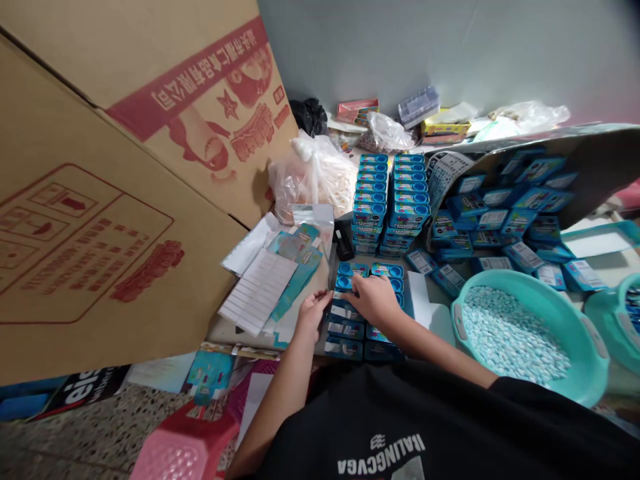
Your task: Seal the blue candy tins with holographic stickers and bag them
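My right hand (374, 298) lies palm down on a block of small blue boxes (350, 327) set in rows on a low table, its fingers bent over the top row. At the block's left edge my left hand (311, 313) rests with its fingers curled against the side of the boxes. Two tall stacks of the same blue boxes (390, 203) stand just behind. Whether either hand grips a single box is not visible.
A teal basin (590, 360) of small pale blue-white pellets sits to my right, a second teal basin (613, 320) beyond it. Loose blue boxes (500, 227) are heaped at the right. Large cardboard cartons (125, 167) fill the left. White label sheets (260, 290), plastic bags (313, 177), pink stool (185, 447).
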`<state>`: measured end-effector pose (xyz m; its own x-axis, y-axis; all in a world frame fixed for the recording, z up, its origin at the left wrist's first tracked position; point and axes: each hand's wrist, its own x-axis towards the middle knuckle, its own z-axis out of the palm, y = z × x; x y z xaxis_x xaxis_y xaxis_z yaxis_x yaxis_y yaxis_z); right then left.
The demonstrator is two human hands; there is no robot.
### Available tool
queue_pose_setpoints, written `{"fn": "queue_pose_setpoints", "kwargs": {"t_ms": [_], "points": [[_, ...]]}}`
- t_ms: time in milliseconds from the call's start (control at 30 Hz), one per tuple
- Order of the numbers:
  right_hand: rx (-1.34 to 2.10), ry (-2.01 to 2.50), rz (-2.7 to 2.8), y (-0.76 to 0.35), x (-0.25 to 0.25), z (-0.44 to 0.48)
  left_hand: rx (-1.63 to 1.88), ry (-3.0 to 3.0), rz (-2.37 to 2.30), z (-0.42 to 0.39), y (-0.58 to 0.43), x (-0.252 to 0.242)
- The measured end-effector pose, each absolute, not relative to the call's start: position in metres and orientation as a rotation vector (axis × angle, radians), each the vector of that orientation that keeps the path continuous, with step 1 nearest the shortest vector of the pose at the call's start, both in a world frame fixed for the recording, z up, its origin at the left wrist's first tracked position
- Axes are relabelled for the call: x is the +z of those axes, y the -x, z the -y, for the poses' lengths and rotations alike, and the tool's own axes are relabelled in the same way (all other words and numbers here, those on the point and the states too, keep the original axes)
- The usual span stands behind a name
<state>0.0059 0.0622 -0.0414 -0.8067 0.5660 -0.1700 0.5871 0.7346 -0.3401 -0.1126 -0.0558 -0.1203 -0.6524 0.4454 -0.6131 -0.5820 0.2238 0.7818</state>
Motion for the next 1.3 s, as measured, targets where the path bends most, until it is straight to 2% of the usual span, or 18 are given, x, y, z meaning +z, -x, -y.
{"fn": "queue_pose_setpoints", "kwargs": {"t_ms": [133, 267, 367, 500, 633, 733, 833, 900, 1000, 1067, 1200, 1300], "points": [[-0.720, -1.110, -2.970, -0.032, -0.049, -0.078, 1.520, 0.065, -1.682, 0.068, 0.112, -0.123], [-0.782, -1.599, -3.126, -0.080, -0.070, -0.086, 1.544, 0.019, -1.725, 0.089, 0.114, -0.129], [-0.754, -1.884, -2.927, -0.117, -0.097, -0.086, 1.638, 0.077, -1.832, 0.101, 0.116, -0.141], [-0.814, -1.851, -2.426, -0.149, -0.137, -0.074, 1.727, 0.126, -2.018, 0.110, 0.117, -0.144], [-0.840, -1.681, -2.418, -0.159, -0.148, -0.064, 1.727, 0.065, -2.247, 0.115, 0.121, -0.134], [-0.919, -1.662, -2.498, -0.157, -0.129, -0.073, 1.743, -0.001, -2.384, 0.116, 0.122, -0.120], [-0.957, -1.686, -2.583, -0.156, -0.084, -0.091, 1.716, -0.258, -2.392, 0.112, 0.113, -0.088], [-1.007, -1.560, -2.730, -0.157, -0.042, -0.102, 1.576, -0.711, -2.369, 0.105, 0.099, -0.052], [-1.142, -1.093, -2.935, -0.160, 0.023, -0.104, 1.335, -1.722, -2.214, 0.090, 0.076, 0.011], [-1.190, -0.777, -2.965, -0.160, 0.056, -0.098, 1.227, -2.140, -2.170, 0.079, 0.067, 0.046], [-1.197, -0.488, -2.956, -0.160, 0.087, -0.086, 1.014, -2.337, -2.036, 0.068, 0.070, 0.077], [-1.212, -0.487, -2.954, -0.155, 0.089, -0.080, 1.135, -2.244, -1.981, 0.071, 0.077, 0.077]]}}
